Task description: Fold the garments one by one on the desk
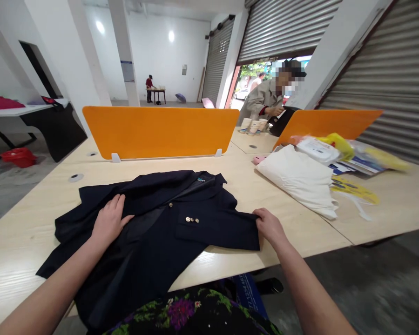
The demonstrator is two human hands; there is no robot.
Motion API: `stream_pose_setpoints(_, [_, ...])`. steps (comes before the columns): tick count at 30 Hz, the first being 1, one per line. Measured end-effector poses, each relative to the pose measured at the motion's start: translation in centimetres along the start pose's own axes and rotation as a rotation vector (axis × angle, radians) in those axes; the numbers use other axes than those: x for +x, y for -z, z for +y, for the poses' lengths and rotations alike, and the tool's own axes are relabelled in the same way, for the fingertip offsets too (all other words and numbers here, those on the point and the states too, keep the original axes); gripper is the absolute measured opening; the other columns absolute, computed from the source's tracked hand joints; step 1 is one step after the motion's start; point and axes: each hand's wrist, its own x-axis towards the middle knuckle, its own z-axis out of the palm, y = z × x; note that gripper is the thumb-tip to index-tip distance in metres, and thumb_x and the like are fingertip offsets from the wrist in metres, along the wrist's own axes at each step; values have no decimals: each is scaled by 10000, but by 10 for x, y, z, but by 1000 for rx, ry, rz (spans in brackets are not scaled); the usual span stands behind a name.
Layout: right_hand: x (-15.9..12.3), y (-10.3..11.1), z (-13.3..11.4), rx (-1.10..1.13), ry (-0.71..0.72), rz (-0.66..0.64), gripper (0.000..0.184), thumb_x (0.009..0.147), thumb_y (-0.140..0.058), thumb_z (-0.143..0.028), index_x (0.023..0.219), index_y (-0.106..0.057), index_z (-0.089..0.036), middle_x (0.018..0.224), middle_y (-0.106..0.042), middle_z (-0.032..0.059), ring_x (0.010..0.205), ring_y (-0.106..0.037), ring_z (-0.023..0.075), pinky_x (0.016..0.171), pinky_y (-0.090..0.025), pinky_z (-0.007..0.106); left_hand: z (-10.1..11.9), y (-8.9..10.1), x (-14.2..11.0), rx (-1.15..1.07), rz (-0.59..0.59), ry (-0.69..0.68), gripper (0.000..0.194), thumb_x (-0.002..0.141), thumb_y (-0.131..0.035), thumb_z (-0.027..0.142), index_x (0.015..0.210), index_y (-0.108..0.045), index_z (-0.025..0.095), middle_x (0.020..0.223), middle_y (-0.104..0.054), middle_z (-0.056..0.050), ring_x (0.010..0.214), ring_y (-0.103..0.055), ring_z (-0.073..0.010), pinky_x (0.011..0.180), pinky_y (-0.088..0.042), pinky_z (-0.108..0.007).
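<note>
navy jacket partly folded on the table

the left hand [109, 221] is pressing flat, fingers spread, on the navy jacket [160, 228] lying at the near edge of the table [300, 223]; the right hand [269, 226] is pinching the folded-across sleeve end. the body is lying unfolded, hem overhanging.

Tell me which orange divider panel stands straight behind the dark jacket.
The long orange panel across the table, directly behind the dark jacket; the other orange panel stands off right, angled.
</note>
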Motion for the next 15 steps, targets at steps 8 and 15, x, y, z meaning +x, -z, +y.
stream_pose_setpoints(8, [-14, -39, -45, 232, 29, -149, 626, 672, -696, -356, 1266, -553, -220, 1210, -627, 88, 1118, -580, 286, 949, -469, 441, -28, 20, 39, 229, 1, 134, 647, 892, -410, 402, 1465, -254, 144, 1318, -505, -230, 1194, -493, -386, 895, -434, -496])
stream_pose_setpoints(15, [-22, -66, -99, -163, 576, -341, 331, 632, -519, 20, 867, -623, -187, 911, -589, 57, 860, -560, 198, 695, -435, 281, -48, -4, 49, 59, -425, 209, 359, 872, -319, 233, 1104, -581, 151, 1045, -659, -181, 923, -661, -301, 768, -489, -404])
